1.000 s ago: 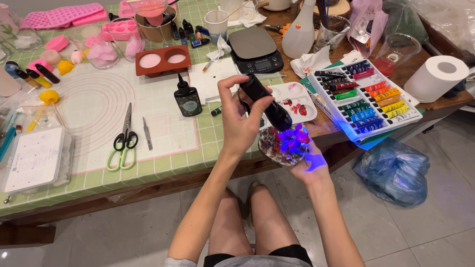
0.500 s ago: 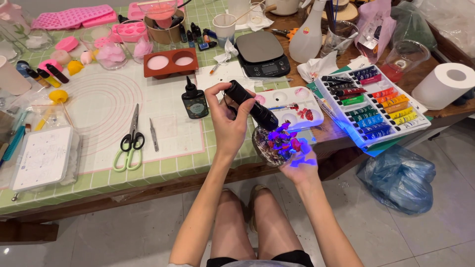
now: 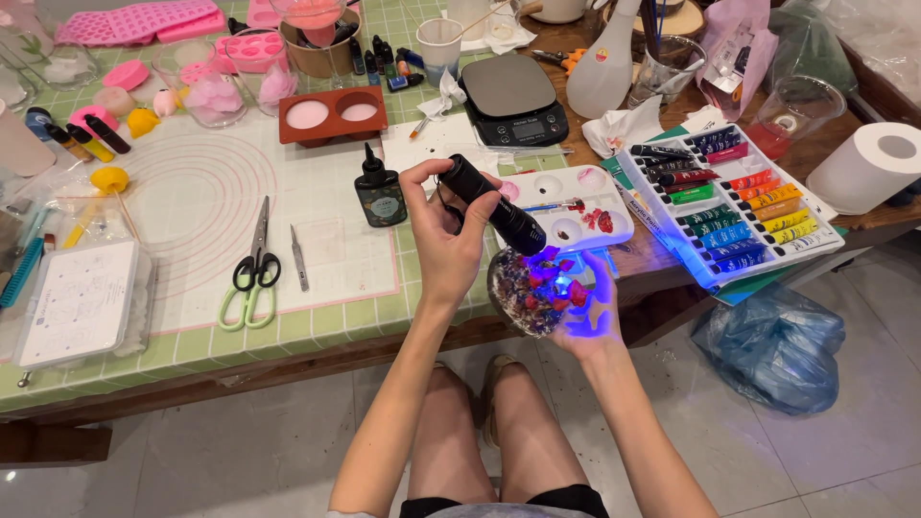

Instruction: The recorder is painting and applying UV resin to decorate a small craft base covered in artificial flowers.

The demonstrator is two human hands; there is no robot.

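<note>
A small black bottle [image 3: 380, 192] with a dark greenish label stands on the mat beside the scissors. Behind it, the black scale [image 3: 512, 100] has a narrow dark screen on its front edge. At right lies an open white box [image 3: 729, 197] of colourful paint tubes

Both bare forearms rise from the lower edge of the view and lean toward each other, so the hands meet near the middle, just above the knees. The left hand [image 3: 443, 240] is raised with its back toward the camera, wrist nearly straight, fingers [image 3: 418, 184] curled tight in a closed grip and the thumb wrapped over from the near side. The right hand [image 3: 585, 312] sits lower and just beside it, palm turned up, fingers spread and cupped under a load, bathed in blue-violet light. The two wrists stand slightly apart.
</note>
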